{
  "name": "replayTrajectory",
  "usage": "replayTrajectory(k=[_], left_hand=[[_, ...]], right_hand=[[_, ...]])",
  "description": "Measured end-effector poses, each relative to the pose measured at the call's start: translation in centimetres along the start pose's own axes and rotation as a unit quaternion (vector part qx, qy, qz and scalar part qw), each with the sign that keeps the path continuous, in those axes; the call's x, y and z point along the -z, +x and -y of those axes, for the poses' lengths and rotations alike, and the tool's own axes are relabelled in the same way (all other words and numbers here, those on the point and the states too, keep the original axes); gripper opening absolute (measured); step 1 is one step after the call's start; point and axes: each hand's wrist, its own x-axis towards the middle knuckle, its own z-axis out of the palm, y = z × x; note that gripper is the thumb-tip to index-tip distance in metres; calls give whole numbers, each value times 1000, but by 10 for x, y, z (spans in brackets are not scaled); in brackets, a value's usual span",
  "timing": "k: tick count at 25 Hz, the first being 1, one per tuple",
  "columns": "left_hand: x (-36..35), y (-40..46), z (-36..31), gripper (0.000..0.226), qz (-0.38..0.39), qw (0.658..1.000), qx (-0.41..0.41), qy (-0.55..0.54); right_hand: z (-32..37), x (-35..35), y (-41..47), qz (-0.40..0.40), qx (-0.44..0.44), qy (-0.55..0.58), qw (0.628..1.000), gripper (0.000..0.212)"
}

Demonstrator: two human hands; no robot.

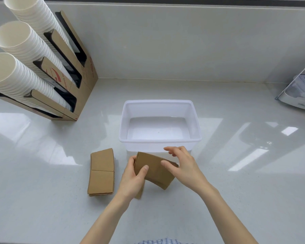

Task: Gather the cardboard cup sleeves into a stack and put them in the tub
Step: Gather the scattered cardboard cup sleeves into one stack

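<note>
A stack of brown cardboard cup sleeves is held tilted just in front of the translucent white tub. My left hand grips the stack's left end, thumb on top. My right hand rests its fingers on the stack's right edge, thumb lifted. More flat sleeves lie in two low piles on the counter to the left. Another sleeve edge shows under my left wrist. The tub holds nothing.
A cardboard cup dispenser with three slanted columns of white paper cups stands at the back left. A white and clear plastic object sits at the right edge. The grey counter meets a wall behind.
</note>
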Motion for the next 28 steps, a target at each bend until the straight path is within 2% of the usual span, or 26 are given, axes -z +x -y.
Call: replayTrajectory(k=[3,6,8,11,15,21,24,28], left_hand=[[7,2,1,15,-1,999,-6,-42],[7,3,3,16,12,997,-25,-67],[4,4,6,18,19,997,-39,-63],[0,9,9,20,18,998,-50,-28],[-5,16,16,23,13,996,-59,69],[-9,15,29,38,13,974,-89,206],[-7,16,33,42,18,968,-104,228],[-7,17,32,35,32,962,-118,246]], right_hand=[[-15,5,-4,31,-68,39,996,49],[-24,2,-7,52,-105,140,983,40],[-27,1,-8,31,-89,148,985,31],[-27,6,-10,-38,-50,136,989,20],[-29,11,-15,-78,-12,100,992,22],[-41,-1,-22,-41,-38,99,993,36],[-43,-3,-23,-46,-43,90,994,42],[-47,-4,-22,-57,-17,63,996,46]])
